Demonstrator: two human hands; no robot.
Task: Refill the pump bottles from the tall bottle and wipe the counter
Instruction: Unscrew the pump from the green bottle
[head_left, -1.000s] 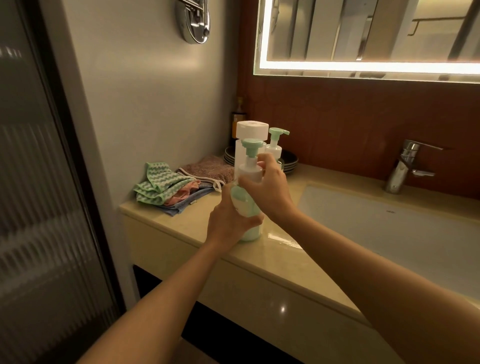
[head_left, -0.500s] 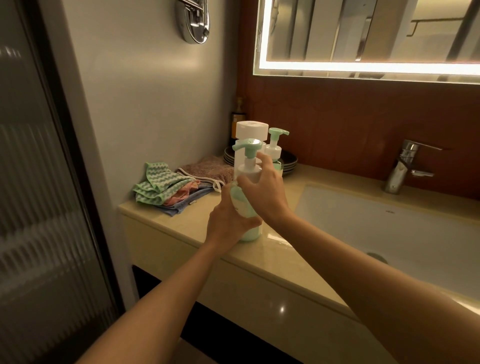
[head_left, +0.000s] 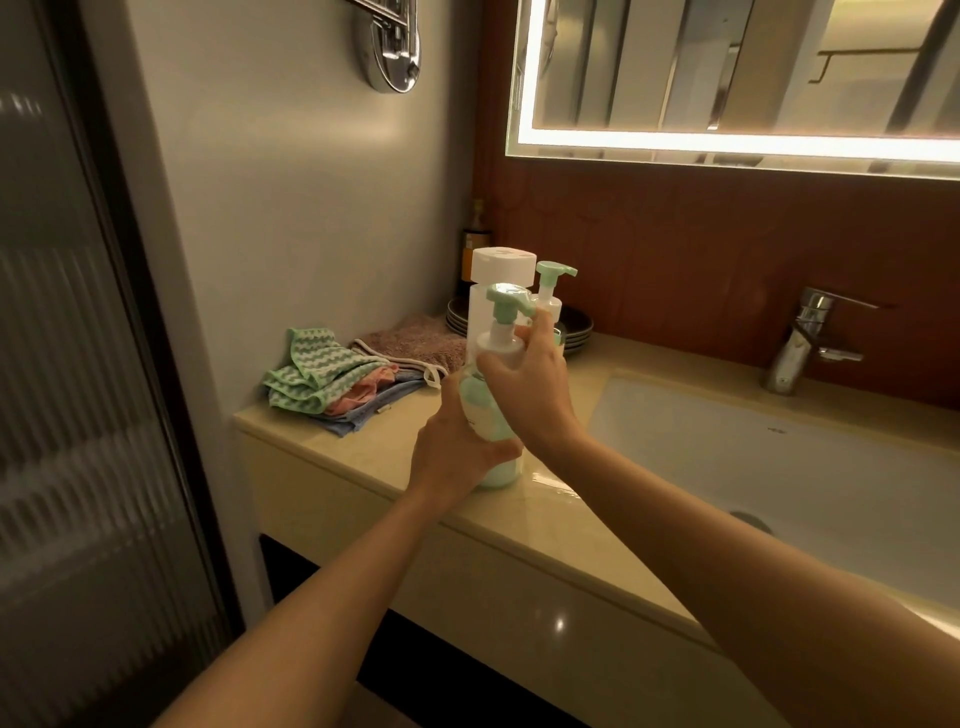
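Near pump bottle (head_left: 484, 408) upright on counter (head_left: 395, 441), by the sink (head_left: 779, 467) edge. Left hand (head_left: 457, 449) wraps its green body; right hand (head_left: 532, 387) grips the white pump collar. Fill level: can't tell. Tall bottle (head_left: 503, 262), capped, just behind. Second pump bottle (head_left: 550, 293) beyond, by stacked plates (head_left: 577, 326). Cloths (head_left: 322, 374) piled left.

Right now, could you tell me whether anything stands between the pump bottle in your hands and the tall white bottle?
Nothing visible does. The left hand and right hand hold the pump bottle; the tall white bottle stands directly behind it, with the second pump bottle to its right.
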